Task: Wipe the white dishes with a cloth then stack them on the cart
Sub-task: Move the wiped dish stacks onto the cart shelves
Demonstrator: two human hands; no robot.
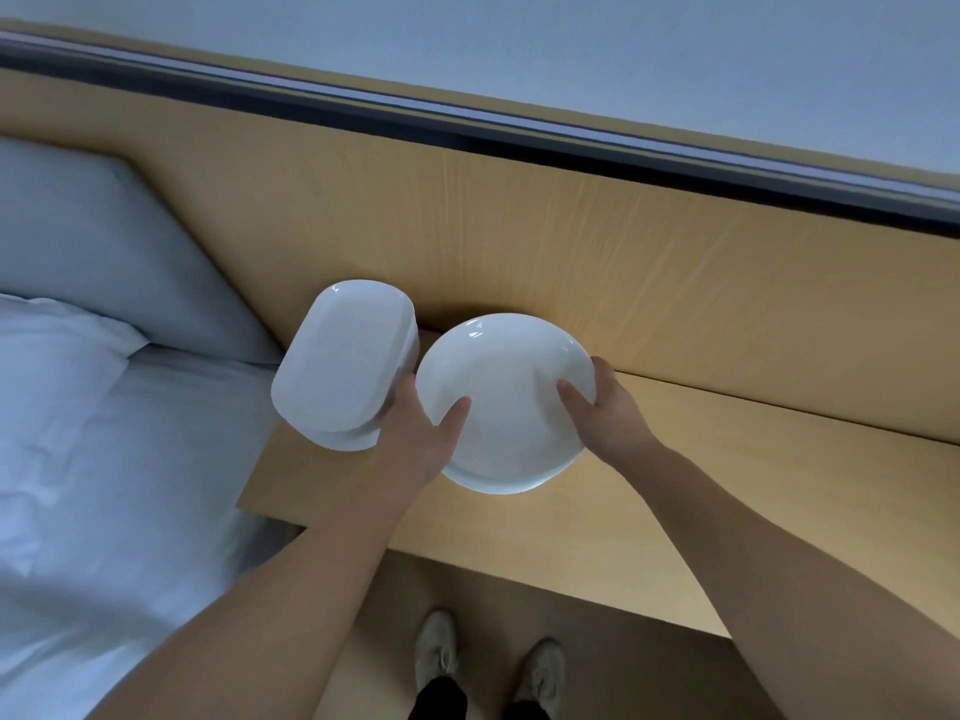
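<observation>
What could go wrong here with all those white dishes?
1. The left hand and right hand pinch the round plates only at the rims, so the glossy stack might slip.
2. The left hand sits tight beside the stack of oblong dishes, which stands near the edge of the wooden shelf; a nudge could tip it.

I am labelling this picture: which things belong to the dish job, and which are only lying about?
Job: round plates, gripped by the left hand and the right hand; oblong dishes beside them.
Just there: pillow; bed sheet; shoes; wooden shelf.
</observation>
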